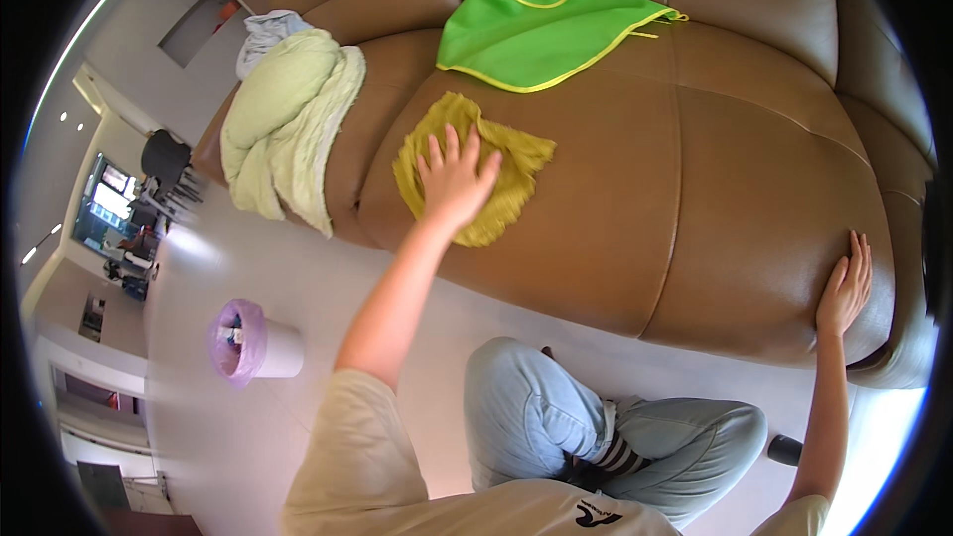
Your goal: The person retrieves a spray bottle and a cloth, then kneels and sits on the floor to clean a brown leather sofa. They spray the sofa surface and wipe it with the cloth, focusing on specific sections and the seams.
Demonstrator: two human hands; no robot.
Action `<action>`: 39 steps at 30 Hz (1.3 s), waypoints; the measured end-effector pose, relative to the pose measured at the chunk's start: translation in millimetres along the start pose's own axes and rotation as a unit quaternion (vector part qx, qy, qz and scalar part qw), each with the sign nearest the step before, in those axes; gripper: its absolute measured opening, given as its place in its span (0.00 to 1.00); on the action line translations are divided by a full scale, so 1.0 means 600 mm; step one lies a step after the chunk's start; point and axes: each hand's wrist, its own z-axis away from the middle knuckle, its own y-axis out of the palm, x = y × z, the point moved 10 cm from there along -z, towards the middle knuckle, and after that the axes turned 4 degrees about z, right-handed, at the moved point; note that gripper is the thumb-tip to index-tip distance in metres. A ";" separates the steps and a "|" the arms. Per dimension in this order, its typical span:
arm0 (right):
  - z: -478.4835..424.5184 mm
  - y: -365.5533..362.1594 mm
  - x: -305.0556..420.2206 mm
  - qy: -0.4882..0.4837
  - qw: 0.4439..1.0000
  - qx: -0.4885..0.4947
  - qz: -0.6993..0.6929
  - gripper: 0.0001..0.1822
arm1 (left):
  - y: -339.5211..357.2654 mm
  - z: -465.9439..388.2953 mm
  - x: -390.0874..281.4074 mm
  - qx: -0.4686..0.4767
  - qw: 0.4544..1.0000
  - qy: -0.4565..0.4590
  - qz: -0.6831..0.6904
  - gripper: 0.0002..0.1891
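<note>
My left hand [458,182] lies spread on a fuzzy mustard-yellow cloth [514,182], which is spread unevenly on the seat of a brown leather sofa [595,238]. Its fingers are apart and do not visibly grip the cloth. My right hand [846,290] rests on the front part of the seat at the far right, holding nothing. Behind the cloth, near the backrest, lies a green apron [543,37] with yellow trim and ties.
A folded pale-green quilt [298,119] and a bluish-white cloth [262,33] lie at the sofa's left. On the floor are a white bin [283,350] with a purple liner and a dark cylindrical object [785,450]. My bent legs [536,406] are close to the sofa's front.
</note>
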 end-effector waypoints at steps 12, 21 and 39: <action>-0.002 0.025 -0.001 -0.011 0.999 0.029 -0.007 0.22 | -0.022 0.035 0.156 -0.131 0.980 -0.146 0.036 0.33; 0.007 0.015 0.001 -0.044 0.999 -0.002 -0.032 0.24 | 0.031 -0.259 0.285 0.030 0.994 -0.100 -0.022 0.31; 0.160 -0.612 0.650 -0.297 0.373 0.310 -0.822 0.23 | -0.002 -0.001 0.191 0.006 0.994 -0.105 -0.003 0.36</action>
